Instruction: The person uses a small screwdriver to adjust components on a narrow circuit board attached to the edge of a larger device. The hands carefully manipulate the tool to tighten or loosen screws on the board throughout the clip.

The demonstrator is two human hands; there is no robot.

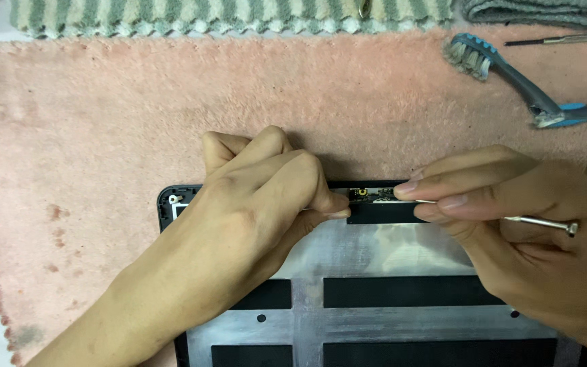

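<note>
Lid panel (388, 272) nearest, inner side up on the pink towel (103, 102), no container anywhere. At its top edge the left hand (239, 224) pinches beside the small circuit strip (373, 195), still seated; the right hand (511, 217) is closed round a thin screwdriver (541, 222). Beyond the panel lies a toothbrush (504, 75).

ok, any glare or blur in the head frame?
Head view: soft glare on the silver metal laptop lid panel below the small circuit strip; left hand casts a shadow on the pink fluffy towel; right hand holds a thin metal screwdriver; focus sharp, blue-grey toothbrush bristles slightly soft.
</note>
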